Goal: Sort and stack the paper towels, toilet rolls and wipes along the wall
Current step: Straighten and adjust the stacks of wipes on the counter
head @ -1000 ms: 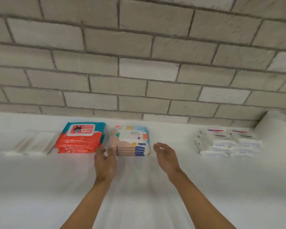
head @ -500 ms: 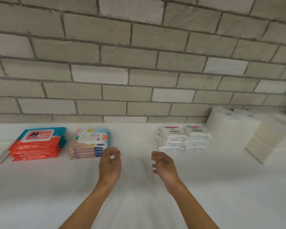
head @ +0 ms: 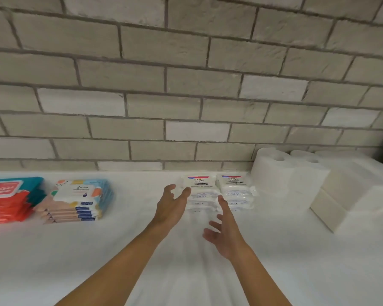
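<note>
The left hand and right hand, both empty with fingers spread loose, reach just in front of two short stacks of white wipes packs labelled "Dove", set against the brick wall on the white counter beside the toilet rolls.

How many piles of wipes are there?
4. The red pile sits far left, the pastel pile beside it, the left Dove pile and right Dove pile side by side. More may lie outside the picture.
</note>
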